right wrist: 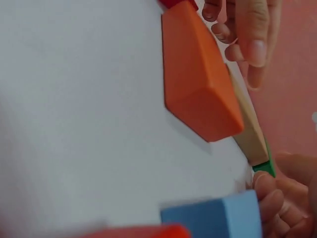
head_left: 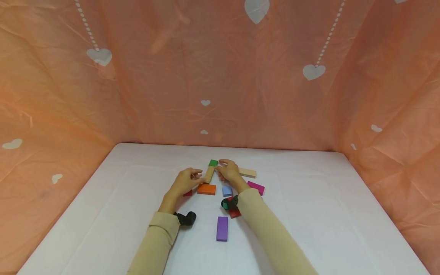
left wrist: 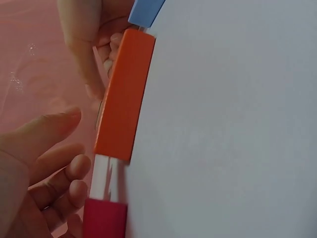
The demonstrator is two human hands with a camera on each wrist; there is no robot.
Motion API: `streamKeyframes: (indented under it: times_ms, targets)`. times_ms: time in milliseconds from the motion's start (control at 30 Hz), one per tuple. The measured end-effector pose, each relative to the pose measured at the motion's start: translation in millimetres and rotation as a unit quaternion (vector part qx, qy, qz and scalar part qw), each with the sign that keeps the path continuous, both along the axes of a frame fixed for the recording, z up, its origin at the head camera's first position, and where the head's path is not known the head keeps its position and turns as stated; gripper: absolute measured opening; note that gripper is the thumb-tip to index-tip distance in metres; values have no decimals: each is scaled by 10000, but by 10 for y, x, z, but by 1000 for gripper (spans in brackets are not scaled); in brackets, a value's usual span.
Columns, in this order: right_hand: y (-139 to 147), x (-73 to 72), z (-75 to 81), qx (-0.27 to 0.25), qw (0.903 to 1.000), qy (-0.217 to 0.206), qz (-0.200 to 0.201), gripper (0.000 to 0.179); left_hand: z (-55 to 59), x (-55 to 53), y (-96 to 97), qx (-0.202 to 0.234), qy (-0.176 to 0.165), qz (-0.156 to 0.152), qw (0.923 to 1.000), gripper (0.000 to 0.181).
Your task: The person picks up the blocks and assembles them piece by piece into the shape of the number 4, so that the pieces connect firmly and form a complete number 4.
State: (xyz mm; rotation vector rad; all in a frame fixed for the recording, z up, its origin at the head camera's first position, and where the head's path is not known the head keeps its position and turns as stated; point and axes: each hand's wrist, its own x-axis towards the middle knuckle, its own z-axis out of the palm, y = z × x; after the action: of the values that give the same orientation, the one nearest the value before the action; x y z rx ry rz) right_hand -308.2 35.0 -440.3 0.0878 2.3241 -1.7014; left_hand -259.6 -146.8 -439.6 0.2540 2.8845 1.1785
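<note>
Toward the far edge of the white surface, near its middle, a plain wooden block and a green block are set end to end, which may be judged as the part done. By the left hand, with thumb wide from fingers, and the right hand, more narrowly bent, nothing is seen held; touching cannot be told. The orange block, blue block and purple block lie apart nearer, seemingly not yet arranged.
</note>
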Motion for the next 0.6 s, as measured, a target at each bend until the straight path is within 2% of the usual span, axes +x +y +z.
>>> streamKeyframes:
  times_ms: [100,367,600]
  targets:
    - [25,26,6,-168,9998,21,69,41,23,25,-37,-40,107,-126,9999,41]
    - [96,124,30,404,9957,392,737,35,51,74,-161,57,371,-290,9989,32]
    - [170,262,70,548,9904,689,1065,33,78,120,-217,50,335,-392,9987,28]
